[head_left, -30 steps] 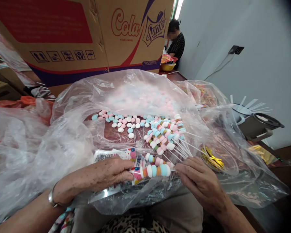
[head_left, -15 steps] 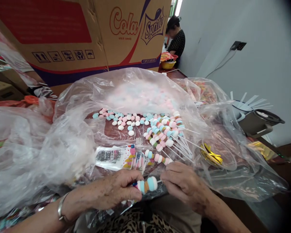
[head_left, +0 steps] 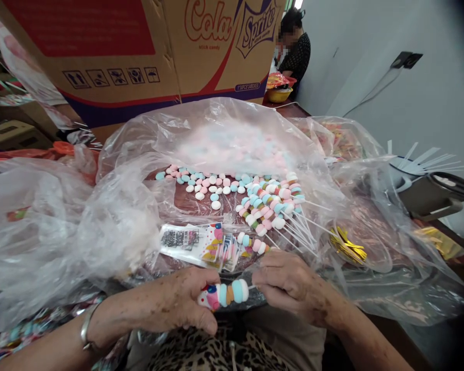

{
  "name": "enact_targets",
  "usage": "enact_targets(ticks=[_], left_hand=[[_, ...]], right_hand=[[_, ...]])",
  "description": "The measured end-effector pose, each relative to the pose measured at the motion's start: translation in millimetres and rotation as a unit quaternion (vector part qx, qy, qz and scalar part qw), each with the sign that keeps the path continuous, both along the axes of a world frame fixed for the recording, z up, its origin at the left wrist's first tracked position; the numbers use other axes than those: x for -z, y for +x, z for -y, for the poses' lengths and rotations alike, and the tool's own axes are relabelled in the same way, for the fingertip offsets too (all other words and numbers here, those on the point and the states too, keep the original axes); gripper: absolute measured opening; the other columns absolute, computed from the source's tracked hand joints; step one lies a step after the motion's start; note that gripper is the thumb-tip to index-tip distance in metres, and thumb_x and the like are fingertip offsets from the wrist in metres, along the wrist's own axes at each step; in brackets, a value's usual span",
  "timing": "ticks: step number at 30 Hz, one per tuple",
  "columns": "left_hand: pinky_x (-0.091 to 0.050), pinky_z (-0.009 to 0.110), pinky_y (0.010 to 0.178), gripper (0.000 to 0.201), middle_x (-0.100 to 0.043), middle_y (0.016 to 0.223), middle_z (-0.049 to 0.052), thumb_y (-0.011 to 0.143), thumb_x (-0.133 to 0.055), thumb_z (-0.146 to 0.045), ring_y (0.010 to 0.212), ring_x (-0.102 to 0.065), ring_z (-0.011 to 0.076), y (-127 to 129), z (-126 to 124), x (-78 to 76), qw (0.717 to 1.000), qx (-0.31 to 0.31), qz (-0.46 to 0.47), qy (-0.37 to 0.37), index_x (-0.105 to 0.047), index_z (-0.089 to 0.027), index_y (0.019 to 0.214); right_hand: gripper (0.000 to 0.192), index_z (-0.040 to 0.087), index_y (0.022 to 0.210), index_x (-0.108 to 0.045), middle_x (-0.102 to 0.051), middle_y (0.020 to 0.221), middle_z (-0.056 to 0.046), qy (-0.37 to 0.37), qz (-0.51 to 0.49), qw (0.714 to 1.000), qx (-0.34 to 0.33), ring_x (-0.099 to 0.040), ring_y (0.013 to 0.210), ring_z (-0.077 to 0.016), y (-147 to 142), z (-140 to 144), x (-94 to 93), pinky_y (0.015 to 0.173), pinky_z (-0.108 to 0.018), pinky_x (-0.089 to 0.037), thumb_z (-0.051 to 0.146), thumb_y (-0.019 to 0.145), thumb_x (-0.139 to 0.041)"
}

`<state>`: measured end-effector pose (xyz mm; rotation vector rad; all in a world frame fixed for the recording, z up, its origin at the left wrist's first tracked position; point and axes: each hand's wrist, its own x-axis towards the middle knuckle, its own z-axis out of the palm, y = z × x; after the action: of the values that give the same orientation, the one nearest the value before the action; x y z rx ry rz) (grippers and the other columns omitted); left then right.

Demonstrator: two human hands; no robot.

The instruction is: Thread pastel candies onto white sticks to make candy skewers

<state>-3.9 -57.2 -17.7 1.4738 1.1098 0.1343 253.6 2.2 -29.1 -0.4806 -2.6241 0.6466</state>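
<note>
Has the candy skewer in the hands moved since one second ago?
Yes. The candy skewer came toward the person, away from the printed wrappers it earlier overlapped.

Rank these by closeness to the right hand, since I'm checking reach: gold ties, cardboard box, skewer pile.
1. Skewer pile, just beyond the right hand.
2. Gold ties, off to its right.
3. Cardboard box, far back, upper left.

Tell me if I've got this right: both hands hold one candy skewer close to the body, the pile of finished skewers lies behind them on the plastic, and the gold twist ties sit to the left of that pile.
Nearly. In the head view the gold twist ties sit to the right of the pile of finished skewers, not the left. The rest holds: the left hand and right hand hold one candy skewer close to the body, with the pile behind on the plastic.
</note>
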Motion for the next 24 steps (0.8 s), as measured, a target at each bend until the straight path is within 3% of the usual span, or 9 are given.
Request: enact_targets(ticks=[4, 9, 12, 21, 24], left_hand=[[-0.03, 0.024, 0.062, 0.026, -0.053, 0.08, -0.005, 0.077, -0.079, -0.032, 0.074, -0.046, 0.0151, 4, -6, 4.3, 0.998, 0.046, -0.021, 0.037, -0.059, -0.02, 0.089], [-0.03, 0.024, 0.061, 0.034, -0.055, 0.081, -0.004, 0.077, -0.08, -0.04, 0.073, -0.047, 0.0156, 0, -9, 9.5, 0.996, -0.003, -0.042, 0.073, -0.058, -0.02, 0.093], [-0.026, 0.024, 0.057, 0.031, -0.052, 0.075, -0.006, 0.078, -0.079, -0.04, 0.067, -0.044, 0.0137, -6, -8, 12.1, 0.994, 0.004, -0.067, 0.082, -0.057, -0.021, 0.089], [-0.032, 0.026, 0.063, 0.026, -0.063, 0.09, -0.001, 0.091, -0.069, -0.036, 0.077, -0.055, 0.0177, -11, -4, 7.8, 0.978, 0.082, -0.09, 0.171, -0.054, -0.023, 0.108], [-0.034, 0.026, 0.066, 0.025, -0.063, 0.094, 0.0, 0.092, -0.066, -0.031, 0.08, -0.056, 0.0187, -3, -5, 11.6, 0.975, 0.097, -0.085, 0.183, -0.05, -0.023, 0.11]], right_hand=[[0.028, 0.019, 0.071, -0.061, -0.057, 0.067, 0.001, -0.003, 0.005, 1.0, -0.006, -0.051, 0.064, -0.0134, -6, 0, 8.8, 0.061, -0.026, -0.035, 0.011, 0.093, -0.047], [0.028, 0.018, 0.078, -0.065, -0.063, 0.073, -0.002, 0.015, 0.006, 1.0, 0.026, -0.054, 0.069, -0.0145, 1, -6, 4.6, 0.066, -0.027, -0.038, 0.011, 0.096, -0.045], [0.028, 0.018, 0.077, -0.065, -0.062, 0.071, 0.0, 0.005, 0.022, 0.999, 0.024, -0.053, 0.066, -0.0136, 3, -8, 1.0, 0.065, -0.026, -0.036, 0.011, 0.095, -0.046], [0.023, 0.018, 0.073, -0.062, -0.061, 0.067, 0.003, -0.127, 0.032, 0.991, 0.007, -0.052, 0.062, -0.0104, -8, -2, 4.4, 0.063, -0.023, -0.035, 0.007, 0.086, -0.047], [0.023, 0.018, 0.066, -0.056, -0.056, 0.064, 0.004, -0.136, 0.031, 0.99, 0.028, -0.048, 0.061, -0.0099, -21, 4, 12.6, 0.061, -0.022, -0.033, 0.004, 0.083, -0.049]])
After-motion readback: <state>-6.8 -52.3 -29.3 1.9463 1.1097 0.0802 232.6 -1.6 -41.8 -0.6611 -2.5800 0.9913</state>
